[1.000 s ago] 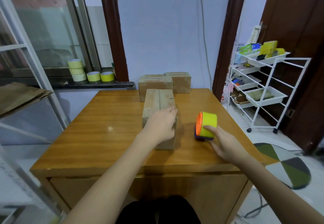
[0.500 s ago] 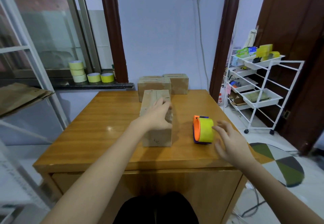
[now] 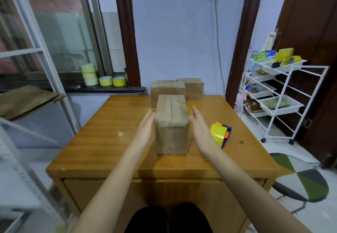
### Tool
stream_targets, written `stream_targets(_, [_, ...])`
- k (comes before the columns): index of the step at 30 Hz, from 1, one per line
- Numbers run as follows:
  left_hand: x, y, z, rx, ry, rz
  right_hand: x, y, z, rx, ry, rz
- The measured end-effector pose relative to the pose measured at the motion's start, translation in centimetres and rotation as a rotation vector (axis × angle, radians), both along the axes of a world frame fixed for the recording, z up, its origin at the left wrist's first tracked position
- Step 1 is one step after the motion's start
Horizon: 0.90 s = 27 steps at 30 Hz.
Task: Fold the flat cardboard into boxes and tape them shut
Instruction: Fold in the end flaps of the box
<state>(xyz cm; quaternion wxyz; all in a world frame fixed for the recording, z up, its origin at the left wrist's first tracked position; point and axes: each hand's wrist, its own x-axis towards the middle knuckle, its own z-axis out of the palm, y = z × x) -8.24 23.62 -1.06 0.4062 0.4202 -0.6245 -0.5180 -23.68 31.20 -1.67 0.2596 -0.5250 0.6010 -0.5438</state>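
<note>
- Head view: a closed cardboard box (image 3: 171,123) standing near the middle of the wooden table (image 3: 102,141), long axis running away from the camera, top flaps meeting along a centre seam.
- Left hand (image 3: 145,128) flat, fingers straight and together, set at the box's left side wall; fingertips level with the top edge, contact with the wall too close to call.
- Right hand (image 3: 199,126) flat too, fingers straight, palm facing the box's right side wall, just beside it, with a thin gap visible near the fingertips.
- Nothing gripped by either hand.
- Tape dispenser (image 3: 220,135) with a yellow-green roll, orange and purple parts, lying on the table to the right of the box, just beyond the right wrist, apart from the hand.
- Two more closed boxes at the table's far edge against the wall: one (image 3: 167,89) directly behind the near box, another (image 3: 194,87) beside it to the right.
- Five tape rolls (image 3: 103,77) on the windowsill at left, three stacked, two single.
- Flat cardboard sheets (image 3: 27,99) resting on a shelf at far left.
- White wire cart (image 3: 277,94) with trays of assorted items at right, by a dark door.
- Patterned rug (image 3: 300,176) on the floor at lower right.
</note>
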Motion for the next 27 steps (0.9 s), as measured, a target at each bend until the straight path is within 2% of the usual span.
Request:
stream_targets(2, [-1.0,1.0,-0.3,0.049,0.044,-0.034,1.1,-1.5,-0.5,0.033,-0.148,0.020])
stream_targets(6, [-1.9,2.2,-0.3,0.069,0.093,-0.055,1.1,-1.8,-1.6,0.025,-0.254,0.104])
stream_targets(9, [-1.2,1.8,-0.8,0.100,0.096,-0.067,0.3,-1.4,-0.7,0.092,-0.286,0.079])
stream_targets(11, [-0.5,1.4,-1.0,0.124,0.090,-0.088,-0.8,-0.7,-0.5,0.099,-0.319,0.175])
stream_targets(13, [0.8,0.8,-1.4,0.142,0.099,-0.141,-1.9,-0.1,-0.3,0.064,-0.242,0.200])
stream_targets(14, [1.5,0.6,-1.5,0.119,0.104,-0.147,-2.5,0.3,-0.3,0.029,-0.138,0.190])
stream_targets(17, [3.4,0.6,-1.0,-0.105,0.004,-0.155,-4.2,0.9,-0.3,-0.070,0.180,0.222])
stream_targets(20, [4.9,0.6,-1.1,-0.302,-0.143,-0.215,-5.2,0.8,-0.5,-0.090,0.393,0.281])
stream_targets(23, [5.0,0.2,-1.2,-0.382,-0.192,-0.223,-5.6,0.4,-0.3,-0.124,0.503,0.289])
stream_targets(27, [4.2,0.3,-1.1,-0.405,-0.135,-0.138,-5.6,0.1,-0.4,-0.190,0.550,0.250])
